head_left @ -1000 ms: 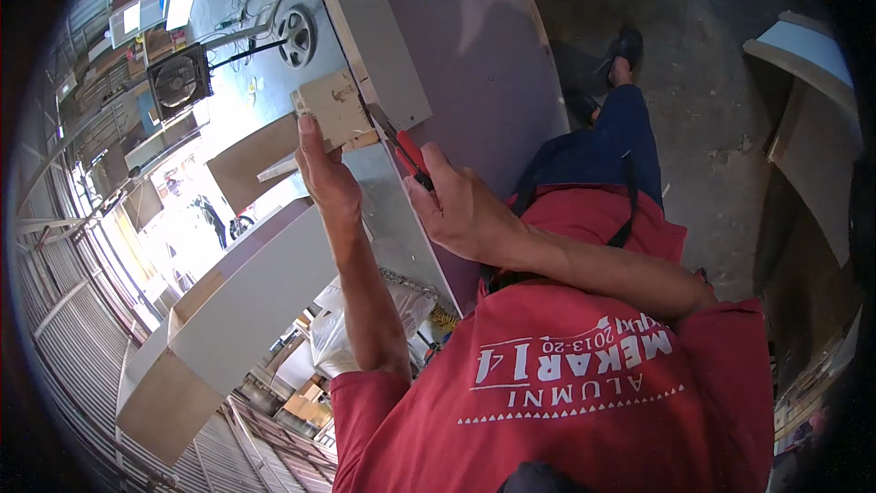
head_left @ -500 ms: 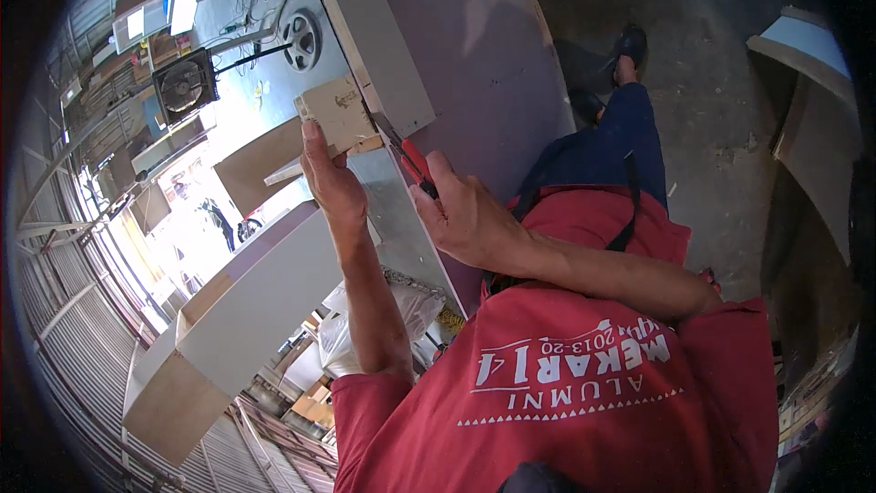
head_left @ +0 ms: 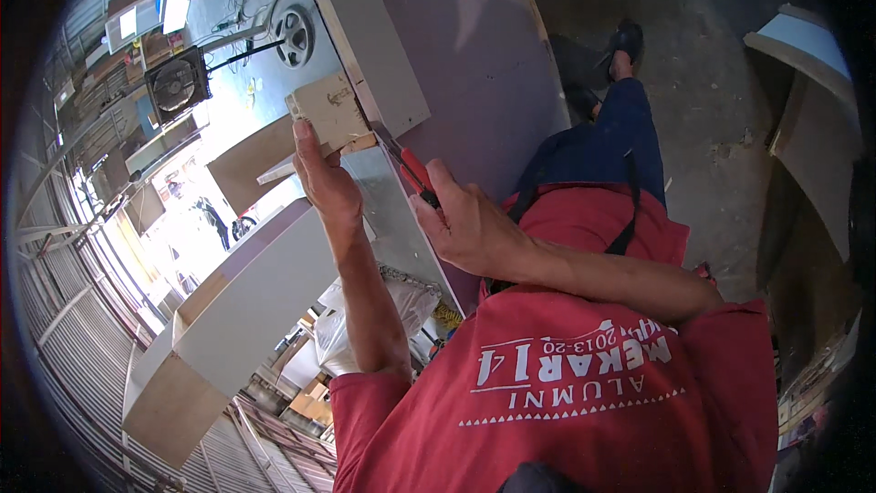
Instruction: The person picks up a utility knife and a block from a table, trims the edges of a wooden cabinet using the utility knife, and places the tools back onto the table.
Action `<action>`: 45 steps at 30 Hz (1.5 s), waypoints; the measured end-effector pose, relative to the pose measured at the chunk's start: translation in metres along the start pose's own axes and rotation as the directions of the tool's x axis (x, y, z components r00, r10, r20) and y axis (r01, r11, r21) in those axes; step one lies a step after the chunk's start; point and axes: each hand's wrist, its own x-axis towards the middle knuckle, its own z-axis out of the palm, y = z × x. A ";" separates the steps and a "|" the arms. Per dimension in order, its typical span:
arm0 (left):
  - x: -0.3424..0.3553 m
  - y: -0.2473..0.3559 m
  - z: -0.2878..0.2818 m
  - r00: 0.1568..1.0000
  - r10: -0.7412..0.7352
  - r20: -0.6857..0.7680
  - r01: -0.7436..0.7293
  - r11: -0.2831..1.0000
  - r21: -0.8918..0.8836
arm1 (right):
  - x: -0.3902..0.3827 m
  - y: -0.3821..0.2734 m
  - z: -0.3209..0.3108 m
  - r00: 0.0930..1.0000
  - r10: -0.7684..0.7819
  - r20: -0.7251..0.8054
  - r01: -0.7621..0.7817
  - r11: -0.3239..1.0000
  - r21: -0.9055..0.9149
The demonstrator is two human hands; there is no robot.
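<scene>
My right hand [head_left: 470,230] is closed around a red-and-black utility knife [head_left: 417,172]. Its thin blade end points at the edge of a large panel [head_left: 456,64] with a purplish face, where a pale strip [head_left: 370,36] runs along the side. Close by, my left hand [head_left: 327,181] grips a pale wooden block [head_left: 324,110] that sits against the panel's edge. The thumb lies on the block's near side, while most of the fingers are hidden behind it. A small raw-wood piece [head_left: 359,143] shows between the block and the knife.
A long white box-shaped cabinet piece [head_left: 260,288] lies at the lower left. Beyond are a black fan [head_left: 176,84] and a grey wheel [head_left: 295,36]. Curved panels [head_left: 817,146] stand at the right. A plastic bag [head_left: 338,338] is beside my left forearm. A person [head_left: 212,219] is far off.
Both hands stay on the block and the knife. The block, the panel edge and my left hand appear slightly further left in the picture. The knife has hardly shifted.
</scene>
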 end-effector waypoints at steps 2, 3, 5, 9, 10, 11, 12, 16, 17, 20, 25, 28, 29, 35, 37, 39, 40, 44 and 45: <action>0.000 0.002 0.000 0.999 0.006 0.038 -0.006 1.000 0.001 | -0.001 0.004 0.001 1.000 -0.010 -0.011 0.010 1.000 0.003; 0.000 0.005 0.001 0.999 0.006 0.051 -0.006 1.000 0.003 | -0.001 0.006 0.002 1.000 -0.020 -0.021 0.021 1.000 0.006; -0.001 0.005 0.000 0.998 0.007 0.064 -0.007 1.000 0.007 | -0.001 0.007 0.002 1.000 -0.022 -0.012 0.022 1.000 0.018; 0.001 0.001 0.000 0.999 0.011 0.053 -0.011 1.000 -0.016 | -0.003 0.003 -0.004 0.996 0.071 0.050 -0.073 0.997 0.039; 0.000 0.002 0.000 0.998 0.010 0.056 -0.010 1.000 -0.007 | -0.009 0.007 -0.001 0.996 0.070 0.049 -0.072 0.997 0.041; 0.000 0.002 0.000 0.998 0.011 0.058 -0.011 1.000 -0.007 | -0.015 0.014 0.003 0.999 -0.001 0.035 0.000 0.999 0.042; -0.001 0.002 0.000 0.999 0.004 0.037 -0.004 1.000 -0.005 | -0.019 0.022 0.007 0.997 -0.072 0.022 0.071 0.997 0.042; -0.002 0.005 0.001 0.998 0.007 0.068 -0.004 0.999 -0.039 | -0.008 0.002 -0.008 0.994 -0.106 -0.026 0.107 0.993 0.056; -0.002 0.004 0.001 0.998 0.006 0.064 -0.003 0.999 -0.039 | 0.001 -0.003 -0.014 0.996 -0.083 -0.040 0.086 0.992 0.092; -0.002 0.002 0.002 1.000 -0.001 0.025 0.002 0.999 -0.036 | 0.013 -0.005 -0.019 0.997 -0.049 -0.052 0.055 0.992 0.111; -0.003 0.004 0.002 0.999 -0.028 0.024 0.029 0.998 -0.053 | 0.019 -0.005 -0.014 0.994 -0.063 -0.086 0.067 0.997 0.045; -0.002 0.002 0.001 0.999 -0.017 0.044 0.019 0.998 -0.063 | 0.022 -0.009 -0.016 0.999 -0.012 -0.037 0.013 0.999 0.033; -0.002 0.002 0.001 0.999 -0.018 0.044 0.020 0.998 -0.063 | 0.022 -0.010 -0.016 1.000 -0.003 -0.031 0.004 0.999 0.039; -0.003 0.004 0.002 0.999 -0.025 0.033 0.027 0.998 -0.063 | 0.021 -0.015 -0.012 0.999 0.011 -0.053 -0.008 0.998 0.063; -0.004 0.006 0.002 0.999 -0.038 0.030 0.039 0.998 -0.045 | 0.022 -0.016 -0.011 0.998 0.019 -0.057 -0.015 0.997 0.079; -0.003 0.005 0.001 0.999 -0.029 0.045 0.031 0.998 -0.050 | 0.023 -0.014 -0.012 0.998 -0.023 -0.052 0.026 0.998 0.061; -0.003 0.004 0.001 0.998 -0.020 0.059 0.023 0.998 -0.054 | 0.024 -0.013 -0.011 0.998 -0.022 -0.051 0.025 0.998 0.060; -0.003 0.001 0.000 0.999 -0.011 0.050 0.014 0.999 -0.052 | 0.023 -0.012 -0.012 0.998 -0.040 -0.053 0.045 0.995 0.094; -0.003 0.001 0.001 0.999 -0.008 0.042 0.010 0.998 -0.054 | 0.023 -0.013 -0.013 0.999 -0.016 -0.034 0.019 0.995 0.098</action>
